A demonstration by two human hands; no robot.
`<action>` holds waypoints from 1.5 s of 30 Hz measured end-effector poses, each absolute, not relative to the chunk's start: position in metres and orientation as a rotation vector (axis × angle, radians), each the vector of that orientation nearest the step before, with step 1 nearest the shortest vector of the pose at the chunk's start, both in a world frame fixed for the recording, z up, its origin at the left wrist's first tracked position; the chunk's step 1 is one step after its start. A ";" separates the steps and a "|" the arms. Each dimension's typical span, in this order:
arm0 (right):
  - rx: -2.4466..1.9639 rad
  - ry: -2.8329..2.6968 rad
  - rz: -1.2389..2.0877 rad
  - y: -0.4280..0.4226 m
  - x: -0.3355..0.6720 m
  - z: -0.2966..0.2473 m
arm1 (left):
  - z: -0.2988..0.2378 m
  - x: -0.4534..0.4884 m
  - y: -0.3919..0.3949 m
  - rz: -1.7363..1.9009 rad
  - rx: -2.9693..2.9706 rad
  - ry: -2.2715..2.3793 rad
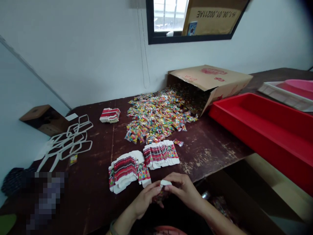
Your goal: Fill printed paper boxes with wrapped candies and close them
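Observation:
Both my hands meet at the near edge of the dark wooden table. My left hand and my right hand are closed together on a small printed card piece with a white top edge. Just beyond my fingers lie two fanned stacks of flat red-and-white printed cards. Farther back, a heap of small colourful candy packets spills from a tipped cardboard box. One loose packet lies beside the right stack.
A red tray juts over the table's right edge, with a white tray and pink tub behind. White card offcuts and another small card stack lie at left. A wall and window stand behind.

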State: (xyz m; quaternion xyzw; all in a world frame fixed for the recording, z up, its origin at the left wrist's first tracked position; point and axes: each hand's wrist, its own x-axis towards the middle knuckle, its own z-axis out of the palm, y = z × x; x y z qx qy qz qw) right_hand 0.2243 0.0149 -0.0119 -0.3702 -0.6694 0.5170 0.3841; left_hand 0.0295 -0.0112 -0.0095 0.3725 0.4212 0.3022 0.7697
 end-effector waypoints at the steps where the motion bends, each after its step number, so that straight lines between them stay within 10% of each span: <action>1: -0.940 -1.736 1.209 0.014 0.225 -0.014 | -0.009 0.031 -0.011 0.639 0.789 0.930; 39: -1.117 -1.849 1.256 0.007 0.301 -0.004 | -0.008 0.051 -0.003 0.491 0.937 0.940; 45: -1.188 -2.169 0.763 0.075 0.316 -0.028 | -0.012 0.053 0.012 0.468 0.962 1.012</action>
